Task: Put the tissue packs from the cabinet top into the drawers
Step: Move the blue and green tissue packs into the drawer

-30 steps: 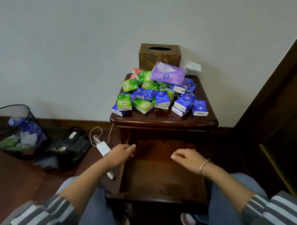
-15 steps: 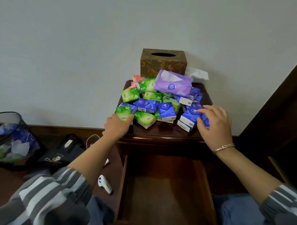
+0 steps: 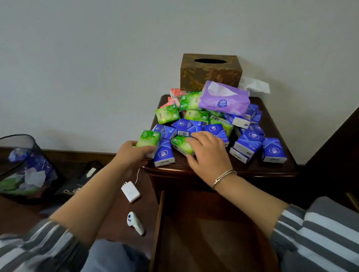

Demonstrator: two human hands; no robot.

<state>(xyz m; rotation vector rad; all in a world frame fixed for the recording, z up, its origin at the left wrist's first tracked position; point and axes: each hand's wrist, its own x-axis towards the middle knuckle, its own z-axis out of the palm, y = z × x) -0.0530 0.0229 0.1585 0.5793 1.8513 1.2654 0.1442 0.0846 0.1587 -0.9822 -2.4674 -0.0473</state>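
Observation:
A heap of small blue, green and orange tissue packs (image 3: 249,142) covers the dark wooden cabinet top (image 3: 283,170), with a large purple pack (image 3: 223,100) on the heap. My left hand (image 3: 131,154) is at the front left corner, fingers closed around a green pack (image 3: 149,137). My right hand (image 3: 208,151) lies over another green pack (image 3: 181,145) at the front of the heap, fingers spread and curling on it. Below, the top drawer (image 3: 201,238) stands pulled out with nothing inside.
A brown tissue box (image 3: 210,72) stands at the cabinet's back against the wall. On the floor to the left lie a white adapter (image 3: 131,191), a white controller (image 3: 135,221), a black bag (image 3: 77,181) and a mesh bin (image 3: 21,167) of wrappers.
Both hands rose from the open drawer to the cabinet top. The left hand took hold of the green pack at the corner; the right hand moved from the blue packs leftward onto a green one.

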